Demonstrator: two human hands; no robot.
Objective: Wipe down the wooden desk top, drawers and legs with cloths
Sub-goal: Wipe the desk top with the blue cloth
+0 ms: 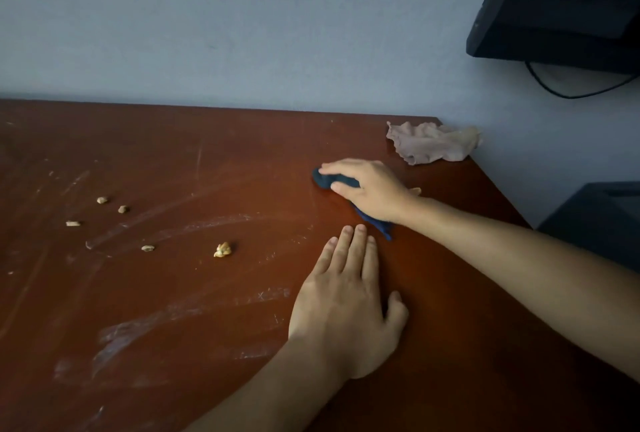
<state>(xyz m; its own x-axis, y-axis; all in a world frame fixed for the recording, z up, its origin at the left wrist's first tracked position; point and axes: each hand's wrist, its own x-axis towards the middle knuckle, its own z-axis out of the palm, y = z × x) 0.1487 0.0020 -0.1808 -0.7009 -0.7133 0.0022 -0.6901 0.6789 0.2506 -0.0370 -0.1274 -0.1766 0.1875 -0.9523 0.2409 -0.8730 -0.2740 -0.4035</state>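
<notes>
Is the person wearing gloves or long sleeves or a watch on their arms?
No. Both arms are bare as far up as the picture shows, with no sleeves in view. The left hand and the right hand wear no gloves, and no watch, bracelet or ring shows on either. The fingernails look short and plain.

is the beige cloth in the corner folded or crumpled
Crumpled: the beige cloth lies bunched in uneven wrinkles at the desk's far right corner, untouched.

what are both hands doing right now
Left hand: open, fingers straight, flat on the desk, holding nothing.
Right hand: fingers curled round the dark blue cloth, pressing it on the desk.
</notes>
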